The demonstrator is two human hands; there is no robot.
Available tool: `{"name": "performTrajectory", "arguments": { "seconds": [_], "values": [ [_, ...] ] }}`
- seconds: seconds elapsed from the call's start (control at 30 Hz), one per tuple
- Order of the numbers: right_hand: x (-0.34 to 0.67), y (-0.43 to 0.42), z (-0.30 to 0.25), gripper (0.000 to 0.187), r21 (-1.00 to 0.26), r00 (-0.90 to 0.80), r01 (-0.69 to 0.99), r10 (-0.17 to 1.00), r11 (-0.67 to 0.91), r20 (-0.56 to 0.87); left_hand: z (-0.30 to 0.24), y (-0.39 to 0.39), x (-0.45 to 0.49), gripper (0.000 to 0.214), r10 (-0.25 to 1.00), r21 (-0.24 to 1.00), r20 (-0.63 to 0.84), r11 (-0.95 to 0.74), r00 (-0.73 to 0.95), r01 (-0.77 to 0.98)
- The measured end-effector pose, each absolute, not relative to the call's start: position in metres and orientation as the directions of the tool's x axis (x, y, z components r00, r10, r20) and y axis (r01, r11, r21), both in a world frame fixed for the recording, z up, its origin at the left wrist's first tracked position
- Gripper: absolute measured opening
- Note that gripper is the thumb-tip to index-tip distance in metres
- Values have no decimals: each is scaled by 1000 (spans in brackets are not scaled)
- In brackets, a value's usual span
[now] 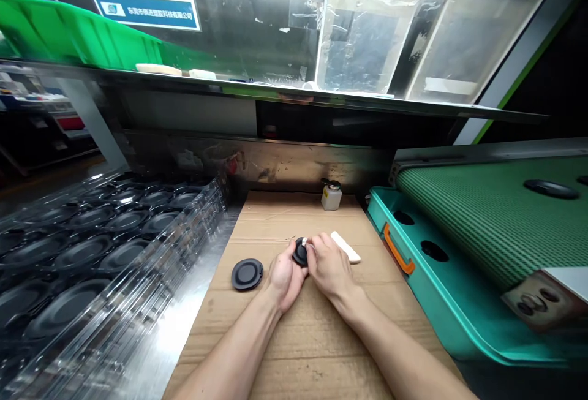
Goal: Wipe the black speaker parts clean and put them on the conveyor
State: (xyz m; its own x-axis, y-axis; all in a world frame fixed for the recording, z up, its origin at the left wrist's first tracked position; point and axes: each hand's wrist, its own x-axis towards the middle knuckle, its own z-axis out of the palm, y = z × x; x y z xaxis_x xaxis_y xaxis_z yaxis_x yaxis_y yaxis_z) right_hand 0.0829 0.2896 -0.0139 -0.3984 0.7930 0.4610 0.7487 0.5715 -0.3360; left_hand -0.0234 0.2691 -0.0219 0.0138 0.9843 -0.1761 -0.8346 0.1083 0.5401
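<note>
Over the cardboard sheet (298, 216) on the bench (202, 265), the left hand (285, 280) cups a black round disc (300, 252) and the right hand (328, 265) grips its edge. A second disc (247, 274) lies just left, a white bar (345, 247) touches the right hand, and open cardboard runs toward the teal tray's rim (395, 253).

A green conveyor belt (487, 222) runs beside a steel workbench (177, 326).

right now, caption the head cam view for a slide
Left hand and right hand hold a black disc over cardboard beside another disc.
</note>
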Motion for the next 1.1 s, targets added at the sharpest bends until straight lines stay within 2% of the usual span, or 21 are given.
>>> {"name": "performTrajectory", "arguments": {
  "seconds": [0.13, 0.27, 0.47, 0.6, 0.73, 0.9, 1.1],
  "values": [
    [88, 289, -14, 16, -353, -495, 674, 752, 649, 436, -21, 269, -23, 26, 983, 535, -183, 115, 18, -837],
    [89, 289, -12, 19, -332, -373, 776, 814, 537, 446, -23, 270, -24, 25, 984, 550, -175, 119, 25, -827],
    [84, 293, -11, 20, -364, -391, 712, 770, 600, 504, -24, 268, -21, 20, 993, 571, -118, 60, -9, -819],
    [87, 298, -11, 21, -334, -345, 762, 784, 555, 516, -21, 267, -19, 22, 988, 602, -155, 103, 11, -792],
    [91, 295, -14, 18, -333, -377, 748, 780, 574, 499, -21, 266, -19, 20, 987, 621, -157, 90, -11, -779],
    [89, 295, -13, 21, -368, -393, 685, 745, 628, 539, -21, 265, -18, 22, 995, 633, -96, 60, -1, -772],
    [95, 300, -9, 21, -372, -332, 735, 779, 567, 532, -21, 265, -16, 24, 995, 657, -104, 79, 14, -750]
  ]
}}
